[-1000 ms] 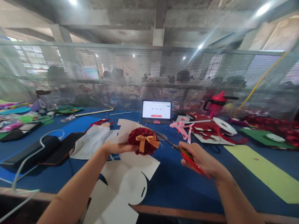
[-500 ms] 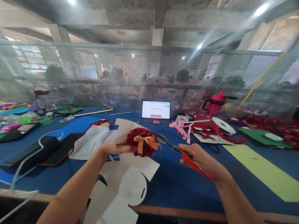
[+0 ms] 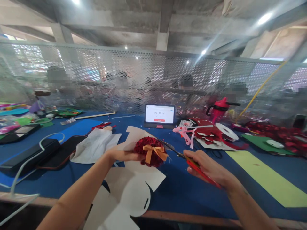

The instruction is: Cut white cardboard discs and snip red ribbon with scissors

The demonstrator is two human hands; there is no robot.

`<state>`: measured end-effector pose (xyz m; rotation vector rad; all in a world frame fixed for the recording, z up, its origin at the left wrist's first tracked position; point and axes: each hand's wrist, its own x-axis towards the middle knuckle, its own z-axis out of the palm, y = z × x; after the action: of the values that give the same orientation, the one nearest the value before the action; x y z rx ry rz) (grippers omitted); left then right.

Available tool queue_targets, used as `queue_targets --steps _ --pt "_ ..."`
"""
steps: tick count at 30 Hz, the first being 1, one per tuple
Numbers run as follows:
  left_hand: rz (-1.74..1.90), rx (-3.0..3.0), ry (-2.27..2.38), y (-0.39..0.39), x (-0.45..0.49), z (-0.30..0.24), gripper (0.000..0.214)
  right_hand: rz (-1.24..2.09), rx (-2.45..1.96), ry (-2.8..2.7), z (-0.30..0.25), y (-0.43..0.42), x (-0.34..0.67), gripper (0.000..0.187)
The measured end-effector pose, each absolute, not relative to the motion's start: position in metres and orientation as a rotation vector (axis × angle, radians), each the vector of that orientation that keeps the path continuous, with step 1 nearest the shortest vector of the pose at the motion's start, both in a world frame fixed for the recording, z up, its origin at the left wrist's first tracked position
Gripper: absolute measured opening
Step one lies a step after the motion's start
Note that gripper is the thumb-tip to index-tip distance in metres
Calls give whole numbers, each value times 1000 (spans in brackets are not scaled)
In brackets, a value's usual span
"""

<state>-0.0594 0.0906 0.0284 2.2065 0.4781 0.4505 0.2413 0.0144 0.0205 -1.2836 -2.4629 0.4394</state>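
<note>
My left hand is closed on the edge of a round, dark red ruffled piece bearing an orange ribbon bow. From the right, my right hand grips a pair of scissors by red handles. Their dark blades are a little apart and reach to the upper right edge of the red piece, close to the bow; whether they touch it I cannot tell. Behind and below my left hand lies white card with curved cut-outs and a slot. My left fingertips are partly hidden.
A tablet showing a timer stands at the back. To the right are a pink glue gun, a ribbon spool, a pink bottle and a yellow-green sheet. White cloth and a cabled black case lie left.
The red piece and my left hand have shifted slightly right and down in the view. The scissors stay at its upper right edge, with both holds unchanged.
</note>
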Motion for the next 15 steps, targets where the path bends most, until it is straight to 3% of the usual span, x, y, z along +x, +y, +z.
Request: queue_targets --steps 15 --pt "358 2100 355 94 -56 18 20 617 -1329 -2456 17 11 253 37"
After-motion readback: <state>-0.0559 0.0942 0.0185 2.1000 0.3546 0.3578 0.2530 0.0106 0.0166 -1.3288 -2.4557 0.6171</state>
